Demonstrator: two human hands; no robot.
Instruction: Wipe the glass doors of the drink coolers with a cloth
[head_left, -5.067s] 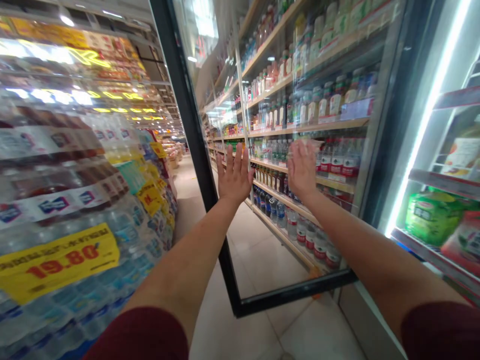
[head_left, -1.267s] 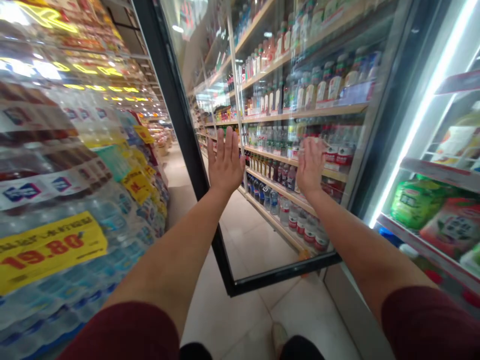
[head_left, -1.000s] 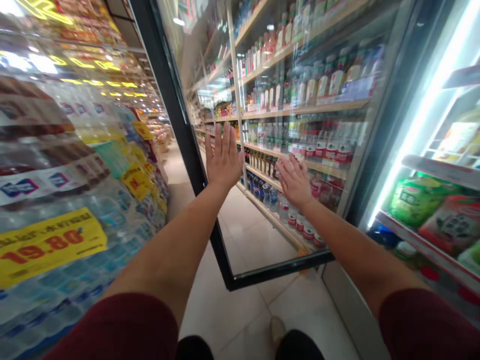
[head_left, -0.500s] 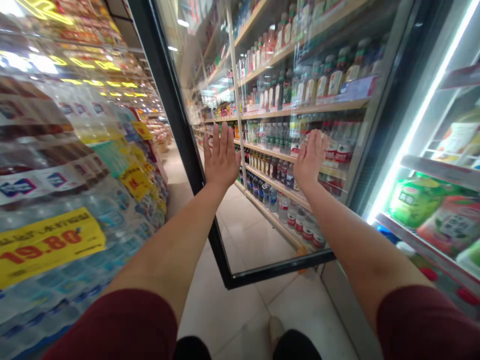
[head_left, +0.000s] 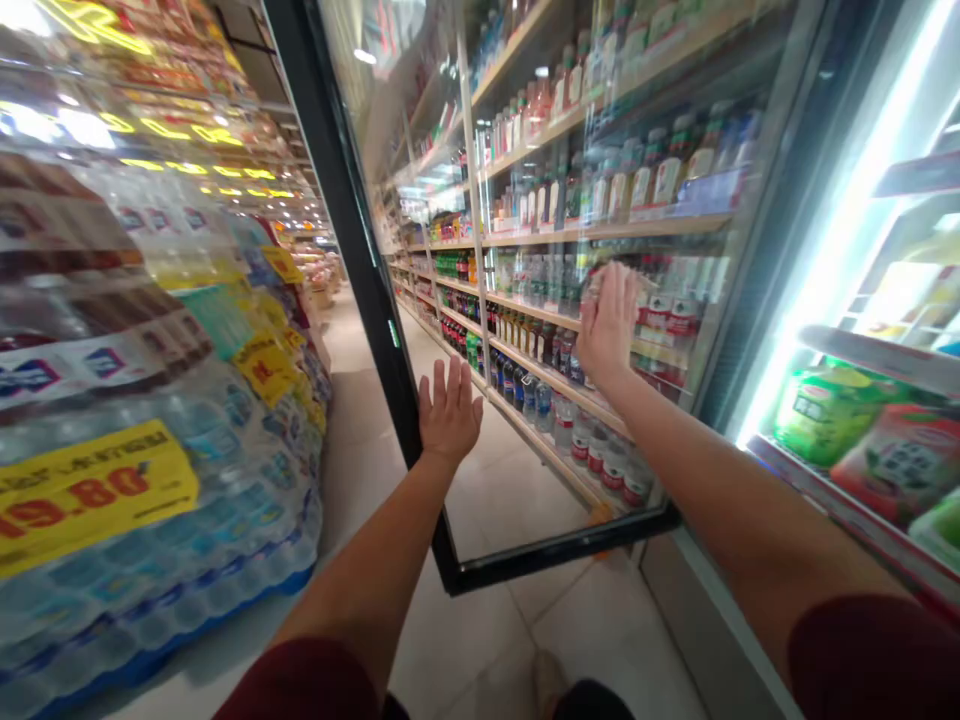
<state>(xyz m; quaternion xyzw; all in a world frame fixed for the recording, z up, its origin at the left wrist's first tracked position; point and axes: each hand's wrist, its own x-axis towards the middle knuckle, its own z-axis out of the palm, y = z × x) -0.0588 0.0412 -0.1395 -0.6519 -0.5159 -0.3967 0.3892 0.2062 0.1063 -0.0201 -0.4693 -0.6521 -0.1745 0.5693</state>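
Note:
A glass door in a black frame stands swung open ahead of me. My left hand lies flat near its left edge, low on the pane, fingers spread and holding nothing. Higher up and further right, my right hand presses toward the glass with its fingers together. A pale crumpled patch, seemingly a cloth, shows around those fingers; the palm hides most of it. Through the pane appear shelves lined with bottled drinks.
Lit cooler shelves with a green pouch and a red pouch are close on my right. Shrink-wrapped bottles are stacked at left, behind a yellow price sign. A tiled aisle runs back between.
My left hand has slid down the pane, from mid-height to lower on the left. The right hand has shifted slightly left. The door is about where it was.

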